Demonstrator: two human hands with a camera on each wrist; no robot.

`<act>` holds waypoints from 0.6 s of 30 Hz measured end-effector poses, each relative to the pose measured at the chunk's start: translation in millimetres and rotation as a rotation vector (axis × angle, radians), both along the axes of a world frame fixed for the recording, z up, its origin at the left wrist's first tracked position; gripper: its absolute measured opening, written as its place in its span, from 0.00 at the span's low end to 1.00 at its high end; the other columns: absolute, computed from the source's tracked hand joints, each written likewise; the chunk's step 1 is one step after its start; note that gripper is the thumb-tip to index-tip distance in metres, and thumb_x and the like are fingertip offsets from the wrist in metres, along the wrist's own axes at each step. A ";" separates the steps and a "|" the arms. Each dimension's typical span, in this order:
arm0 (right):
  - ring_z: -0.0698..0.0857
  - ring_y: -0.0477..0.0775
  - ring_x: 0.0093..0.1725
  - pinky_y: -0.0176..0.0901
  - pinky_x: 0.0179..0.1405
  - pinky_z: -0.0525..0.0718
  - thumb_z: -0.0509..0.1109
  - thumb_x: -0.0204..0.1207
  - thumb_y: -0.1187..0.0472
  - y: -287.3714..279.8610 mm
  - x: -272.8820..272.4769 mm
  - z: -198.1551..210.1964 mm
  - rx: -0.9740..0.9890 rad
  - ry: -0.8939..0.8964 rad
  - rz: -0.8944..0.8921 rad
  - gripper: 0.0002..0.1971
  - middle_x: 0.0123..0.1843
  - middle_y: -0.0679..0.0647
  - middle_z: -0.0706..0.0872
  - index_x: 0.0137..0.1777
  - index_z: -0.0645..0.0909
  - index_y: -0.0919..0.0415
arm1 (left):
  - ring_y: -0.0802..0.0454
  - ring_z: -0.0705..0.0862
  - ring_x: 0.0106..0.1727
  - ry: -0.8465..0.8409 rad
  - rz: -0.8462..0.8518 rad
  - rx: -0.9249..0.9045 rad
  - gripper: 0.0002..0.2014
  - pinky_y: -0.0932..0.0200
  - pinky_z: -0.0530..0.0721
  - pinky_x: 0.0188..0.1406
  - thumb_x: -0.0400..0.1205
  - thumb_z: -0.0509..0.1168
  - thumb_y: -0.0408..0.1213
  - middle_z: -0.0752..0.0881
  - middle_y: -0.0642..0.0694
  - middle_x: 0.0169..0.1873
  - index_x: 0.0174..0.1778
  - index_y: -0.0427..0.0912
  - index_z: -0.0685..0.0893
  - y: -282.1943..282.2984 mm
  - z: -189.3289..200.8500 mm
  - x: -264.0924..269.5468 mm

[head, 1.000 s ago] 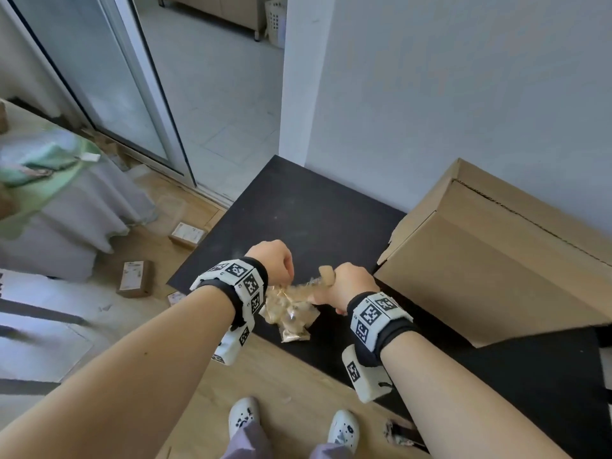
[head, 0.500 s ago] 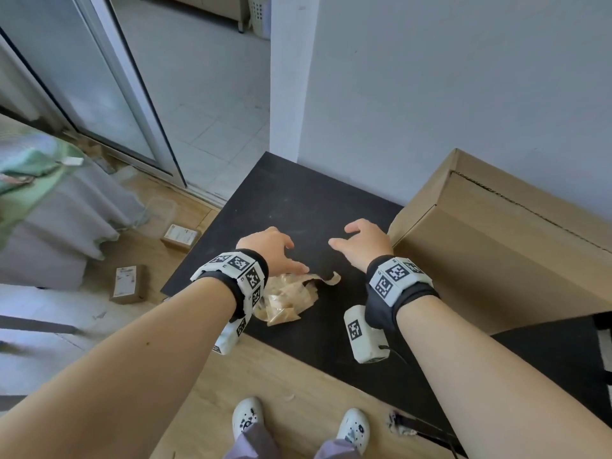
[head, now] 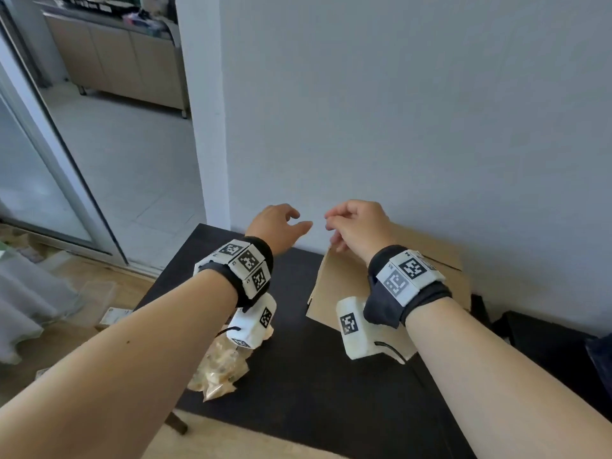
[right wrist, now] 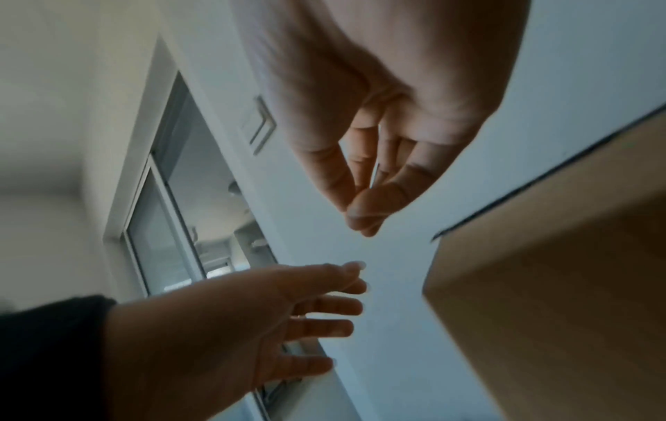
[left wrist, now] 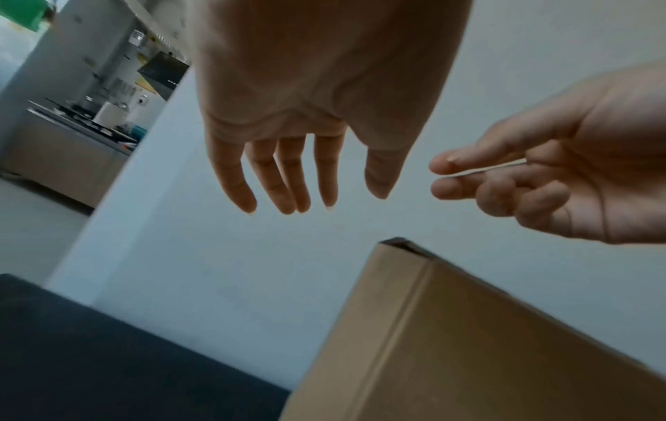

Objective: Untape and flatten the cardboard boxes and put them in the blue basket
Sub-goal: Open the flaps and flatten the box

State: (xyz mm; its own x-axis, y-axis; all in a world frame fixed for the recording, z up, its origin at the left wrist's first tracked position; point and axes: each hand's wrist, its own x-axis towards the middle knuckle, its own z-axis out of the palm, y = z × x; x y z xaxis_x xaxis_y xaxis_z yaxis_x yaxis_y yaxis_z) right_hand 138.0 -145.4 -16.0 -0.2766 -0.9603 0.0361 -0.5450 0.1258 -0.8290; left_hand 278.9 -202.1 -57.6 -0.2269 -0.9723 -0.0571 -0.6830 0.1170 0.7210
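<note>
Boxy brown cardboard box, crinkled tape wad, matte black table

Black wristbands; white coded markers

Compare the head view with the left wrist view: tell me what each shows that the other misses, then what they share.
Only the head view shows the crumpled wad of tape lying on the near part of the black table, both wristbands, and the wooden floor. Only the left wrist view shows the left hand's palm side with straight, spread fingers, and the right hand's thumb lying close along its curled index finger. Both show the two hands raised close together above the cardboard box, the black table and the grey wall.
</note>
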 end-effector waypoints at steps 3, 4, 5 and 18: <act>0.86 0.48 0.31 0.40 0.33 0.87 0.69 0.72 0.65 11.4 -38.7 15.3 -0.066 -0.018 -0.136 0.06 0.35 0.52 0.88 0.39 0.87 0.57 | 0.48 0.78 0.65 0.017 -0.047 -0.001 0.23 0.52 0.78 0.64 0.80 0.65 0.52 0.78 0.46 0.67 0.68 0.45 0.77 4.1 17.4 -39.6; 0.86 0.50 0.36 0.43 0.39 0.87 0.69 0.73 0.64 15.5 -54.1 17.1 -0.073 0.002 -0.183 0.06 0.37 0.50 0.89 0.40 0.87 0.57 | 0.47 0.77 0.67 0.008 -0.063 0.003 0.24 0.53 0.76 0.64 0.80 0.64 0.52 0.78 0.45 0.68 0.70 0.44 0.76 5.5 20.6 -50.4; 0.86 0.50 0.40 0.42 0.44 0.84 0.69 0.74 0.63 20.1 -71.1 17.5 -0.064 0.042 -0.224 0.06 0.40 0.49 0.89 0.41 0.87 0.56 | 0.47 0.76 0.68 -0.004 -0.076 0.010 0.26 0.54 0.75 0.64 0.80 0.64 0.52 0.77 0.44 0.69 0.71 0.43 0.74 7.5 23.4 -60.1; 0.68 0.57 0.78 0.47 0.73 0.69 0.79 0.69 0.59 63.1 -185.8 -14.6 0.398 0.085 -0.157 0.46 0.81 0.56 0.65 0.83 0.57 0.54 | 0.43 0.75 0.69 -0.148 -0.041 0.126 0.29 0.56 0.73 0.59 0.80 0.66 0.46 0.75 0.40 0.70 0.73 0.36 0.69 4.5 26.8 -114.3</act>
State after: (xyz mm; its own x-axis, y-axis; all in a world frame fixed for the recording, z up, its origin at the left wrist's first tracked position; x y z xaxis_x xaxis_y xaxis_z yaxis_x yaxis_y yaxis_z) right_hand -47.8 -82.3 -30.6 -0.4326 -0.8504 -0.2994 -0.5578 0.5134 -0.6522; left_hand 164.6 -197.7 -30.7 -0.2459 -0.9454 -0.2139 -0.7794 0.0617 0.6234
